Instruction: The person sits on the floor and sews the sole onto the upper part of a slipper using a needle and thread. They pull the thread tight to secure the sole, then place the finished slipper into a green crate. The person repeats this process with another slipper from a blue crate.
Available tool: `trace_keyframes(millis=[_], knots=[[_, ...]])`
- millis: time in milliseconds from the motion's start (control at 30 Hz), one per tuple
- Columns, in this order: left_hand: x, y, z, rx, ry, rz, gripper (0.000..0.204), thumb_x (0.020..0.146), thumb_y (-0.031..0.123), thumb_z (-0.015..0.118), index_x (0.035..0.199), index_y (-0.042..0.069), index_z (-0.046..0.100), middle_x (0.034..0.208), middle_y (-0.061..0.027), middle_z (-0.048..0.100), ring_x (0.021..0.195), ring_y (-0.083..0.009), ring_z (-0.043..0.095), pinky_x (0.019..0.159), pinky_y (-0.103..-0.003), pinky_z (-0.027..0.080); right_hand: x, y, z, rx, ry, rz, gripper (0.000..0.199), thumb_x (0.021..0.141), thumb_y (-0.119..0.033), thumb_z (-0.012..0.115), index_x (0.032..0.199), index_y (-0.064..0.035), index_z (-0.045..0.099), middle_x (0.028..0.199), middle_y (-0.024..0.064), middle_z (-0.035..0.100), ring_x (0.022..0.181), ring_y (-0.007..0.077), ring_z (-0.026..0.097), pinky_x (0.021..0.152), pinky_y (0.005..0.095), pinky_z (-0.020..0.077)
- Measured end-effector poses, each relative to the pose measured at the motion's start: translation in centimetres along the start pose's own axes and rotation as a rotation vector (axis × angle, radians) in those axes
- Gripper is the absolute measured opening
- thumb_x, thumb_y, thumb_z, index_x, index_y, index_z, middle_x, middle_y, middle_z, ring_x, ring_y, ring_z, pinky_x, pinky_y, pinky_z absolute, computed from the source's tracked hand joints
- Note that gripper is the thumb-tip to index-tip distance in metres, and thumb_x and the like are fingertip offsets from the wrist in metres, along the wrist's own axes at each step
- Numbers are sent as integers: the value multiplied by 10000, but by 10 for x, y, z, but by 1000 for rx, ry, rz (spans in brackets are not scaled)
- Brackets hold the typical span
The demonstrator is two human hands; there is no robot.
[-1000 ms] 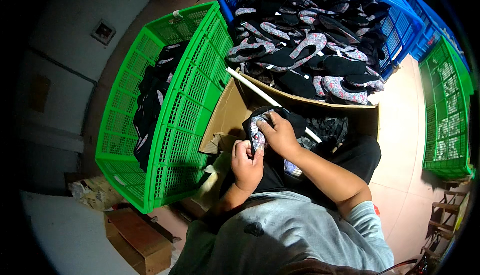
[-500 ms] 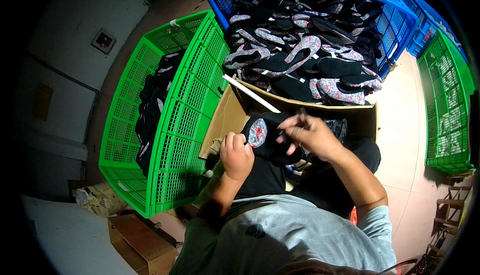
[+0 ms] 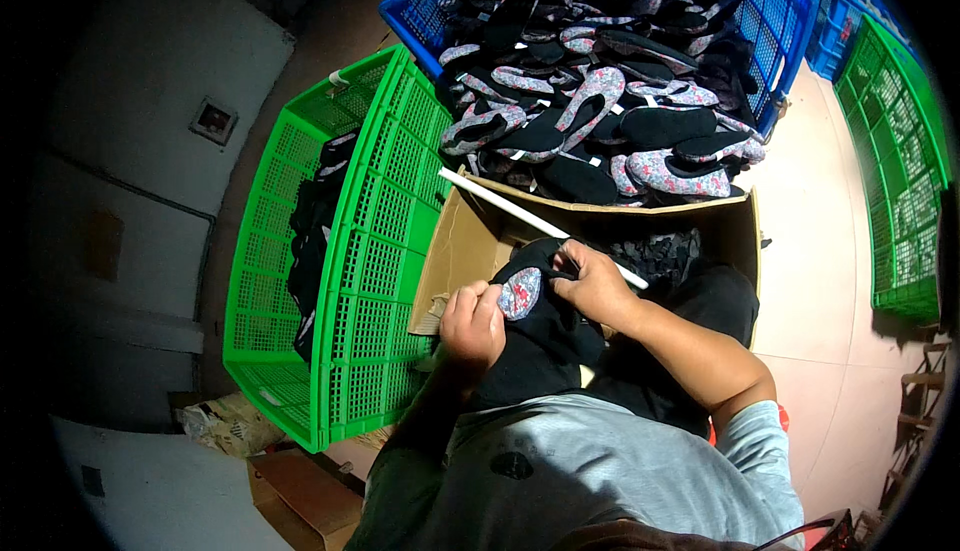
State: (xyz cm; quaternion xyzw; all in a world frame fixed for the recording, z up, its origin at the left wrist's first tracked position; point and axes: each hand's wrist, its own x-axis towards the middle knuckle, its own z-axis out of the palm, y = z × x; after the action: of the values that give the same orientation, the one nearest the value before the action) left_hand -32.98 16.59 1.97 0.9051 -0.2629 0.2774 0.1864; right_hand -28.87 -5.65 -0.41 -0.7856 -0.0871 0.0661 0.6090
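Note:
A black fabric slipper (image 3: pixel 521 293) with a grey and red floral patch showing is between my hands, over my lap. My left hand (image 3: pixel 473 326) pinches its left edge, beside the patch. On the other side, my right hand (image 3: pixel 597 286) has its thumb and fingers closed on the black edge. Most of the slipper's lower part blends into my dark trousers, so its outline there is unclear. Just beyond it stands an open cardboard box (image 3: pixel 440 269) with dark material inside. A white stick (image 3: pixel 520 213) lies slantwise across the box, its lower end passing behind my right hand.
A blue crate (image 3: pixel 800 46) beyond the box is heaped with black and floral slippers (image 3: pixel 670 126). At the left, a green crate (image 3: pixel 385 251) holds more black pieces. Another green crate (image 3: pixel 895 171) stands at the far right, and a cardboard carton (image 3: pixel 310 491) is at the lower left.
My right hand, held off the slipper before with loose fingers, has come left and closed on its edge. The left hand keeps its grip. The whole view has shifted slightly.

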Motion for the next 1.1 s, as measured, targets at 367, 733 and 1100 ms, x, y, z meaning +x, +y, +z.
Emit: trace_keyframes(millis=[367,733,1100], knots=[[6,5,6,162,-184,29,353,807,203,790,1126,66,728,1054,-193,619,908,-346,616,778,-418,526,8,3,9,74,-1,-140,266,779,-50,727,992,9,579,876,165,630,827,255,619,789,350,502],[69,-29,70,150,-315,13,76,744,78,669,785,19,645,1032,-137,583,996,-340,558,830,-455,474,18,5,2,-68,-64,-184,242,770,-81,688,965,-8,563,898,266,614,881,460,605,781,496,493],[90,-51,111,158,-750,-138,197,843,132,582,1015,41,609,1040,-157,610,982,-387,604,809,-503,505,32,17,-6,74,-68,-103,238,761,-67,704,945,8,571,871,255,638,853,430,633,760,454,497]])
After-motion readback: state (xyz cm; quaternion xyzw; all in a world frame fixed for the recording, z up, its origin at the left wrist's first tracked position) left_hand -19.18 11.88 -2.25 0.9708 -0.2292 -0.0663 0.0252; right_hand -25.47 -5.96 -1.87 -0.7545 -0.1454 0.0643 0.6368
